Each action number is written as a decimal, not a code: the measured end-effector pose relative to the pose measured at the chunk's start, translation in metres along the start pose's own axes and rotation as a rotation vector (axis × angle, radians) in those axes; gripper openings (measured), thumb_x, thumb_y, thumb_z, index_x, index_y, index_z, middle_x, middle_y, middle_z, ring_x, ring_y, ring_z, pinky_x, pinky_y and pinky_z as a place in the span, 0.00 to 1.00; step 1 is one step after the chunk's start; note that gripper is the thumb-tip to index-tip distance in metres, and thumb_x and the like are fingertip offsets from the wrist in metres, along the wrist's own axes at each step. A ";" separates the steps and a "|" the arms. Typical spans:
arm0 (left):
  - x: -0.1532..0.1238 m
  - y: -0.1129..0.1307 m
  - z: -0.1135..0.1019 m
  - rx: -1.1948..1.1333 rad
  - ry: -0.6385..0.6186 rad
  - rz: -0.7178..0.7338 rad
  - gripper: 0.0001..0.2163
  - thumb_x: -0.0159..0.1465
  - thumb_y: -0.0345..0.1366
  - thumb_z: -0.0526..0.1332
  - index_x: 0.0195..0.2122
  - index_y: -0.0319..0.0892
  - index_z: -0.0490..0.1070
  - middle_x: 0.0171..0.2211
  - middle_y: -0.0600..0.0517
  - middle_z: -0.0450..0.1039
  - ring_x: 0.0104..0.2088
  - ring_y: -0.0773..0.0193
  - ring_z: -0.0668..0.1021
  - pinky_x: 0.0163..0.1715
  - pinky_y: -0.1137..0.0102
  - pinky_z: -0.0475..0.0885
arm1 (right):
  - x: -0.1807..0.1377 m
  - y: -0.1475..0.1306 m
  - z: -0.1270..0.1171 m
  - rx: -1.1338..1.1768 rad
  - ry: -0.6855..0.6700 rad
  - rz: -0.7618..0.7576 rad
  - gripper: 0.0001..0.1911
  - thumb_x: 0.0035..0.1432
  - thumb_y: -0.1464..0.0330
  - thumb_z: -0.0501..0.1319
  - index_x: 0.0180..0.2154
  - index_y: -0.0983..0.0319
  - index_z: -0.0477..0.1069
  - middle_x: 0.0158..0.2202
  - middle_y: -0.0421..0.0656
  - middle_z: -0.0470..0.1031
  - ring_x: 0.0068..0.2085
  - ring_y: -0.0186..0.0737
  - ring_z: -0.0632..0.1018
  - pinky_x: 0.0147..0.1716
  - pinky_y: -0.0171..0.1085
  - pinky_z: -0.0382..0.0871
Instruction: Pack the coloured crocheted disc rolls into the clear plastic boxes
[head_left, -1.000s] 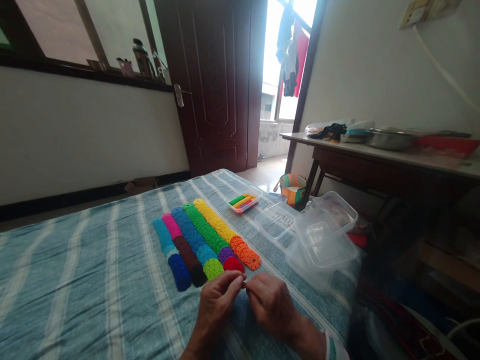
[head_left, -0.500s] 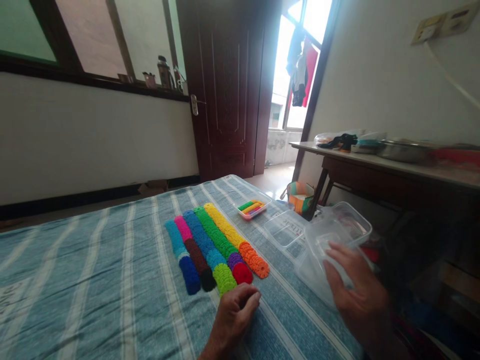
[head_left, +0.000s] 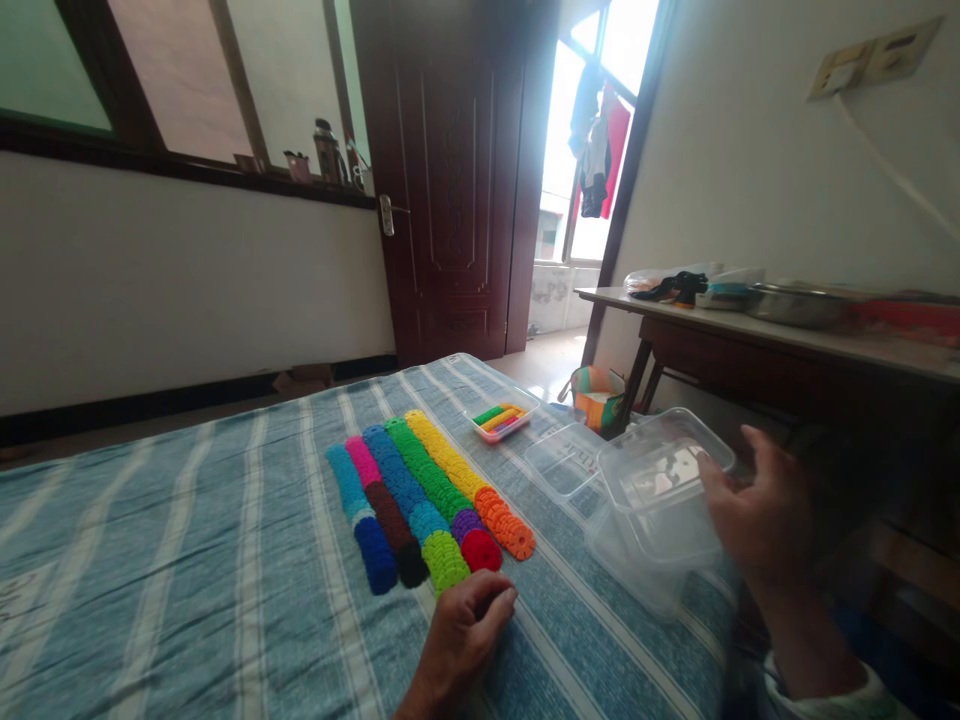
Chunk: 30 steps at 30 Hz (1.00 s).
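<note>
My left hand (head_left: 469, 630) rests on the bed at the near end of the rows of coloured discs, its fingers curled and thumb pressed to the index finger. Whatever it may hold is hidden. Just beyond it lies the lime green stack of discs (head_left: 446, 560), with the red discs (head_left: 481, 550) beside it. My right hand (head_left: 757, 515) is at the right end of a clear plastic box (head_left: 622, 490), thumb and fingers apart, thumb overlapping its rim. Under that box sits another clear plastic container (head_left: 645, 580). Their see-through walls overlap and are hard to separate.
Beyond the rows, a small clear box (head_left: 501, 425) contains coloured pieces. A clear lid-like piece (head_left: 566, 465) lies beside the containers. The striped bedsheet (head_left: 187, 570) ends at the right, near a table (head_left: 652, 310) loaded with things. A patterned bag (head_left: 598, 395) stands behind.
My right hand has moved right, from over the clear containers to the upper box's right end. That box's rim now shows more fully. My left hand has stayed in place.
</note>
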<state>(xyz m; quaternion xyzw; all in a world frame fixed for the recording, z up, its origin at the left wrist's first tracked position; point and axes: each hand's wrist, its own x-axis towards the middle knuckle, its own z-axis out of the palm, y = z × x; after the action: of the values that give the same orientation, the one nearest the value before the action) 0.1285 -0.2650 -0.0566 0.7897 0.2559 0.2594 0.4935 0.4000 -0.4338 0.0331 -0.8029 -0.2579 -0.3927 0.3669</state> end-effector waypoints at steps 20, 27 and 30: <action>-0.001 0.006 0.000 -0.045 -0.017 -0.059 0.15 0.60 0.46 0.59 0.26 0.40 0.75 0.24 0.52 0.71 0.27 0.64 0.71 0.29 0.71 0.66 | -0.019 0.008 0.020 -0.135 -0.487 0.112 0.19 0.59 0.60 0.55 0.43 0.62 0.78 0.40 0.52 0.81 0.40 0.54 0.80 0.34 0.42 0.69; 0.000 -0.002 0.009 -0.188 0.073 -0.138 0.16 0.54 0.44 0.64 0.39 0.40 0.77 0.30 0.50 0.76 0.31 0.61 0.76 0.33 0.69 0.70 | -0.027 0.007 0.017 -0.163 -0.547 0.021 0.16 0.60 0.64 0.56 0.45 0.61 0.78 0.42 0.50 0.82 0.40 0.52 0.81 0.35 0.41 0.70; 0.000 0.000 0.014 -0.188 0.077 -0.122 0.20 0.54 0.40 0.63 0.47 0.39 0.75 0.25 0.56 0.71 0.25 0.65 0.73 0.29 0.70 0.68 | -0.030 0.007 0.017 -0.146 -0.527 -0.023 0.16 0.60 0.67 0.55 0.44 0.61 0.78 0.41 0.49 0.82 0.41 0.50 0.81 0.37 0.41 0.70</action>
<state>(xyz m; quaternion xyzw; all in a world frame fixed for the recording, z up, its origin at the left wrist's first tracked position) 0.1379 -0.2740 -0.0621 0.7124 0.2970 0.2817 0.5700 0.3952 -0.4283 -0.0012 -0.8987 -0.3245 -0.1920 0.2241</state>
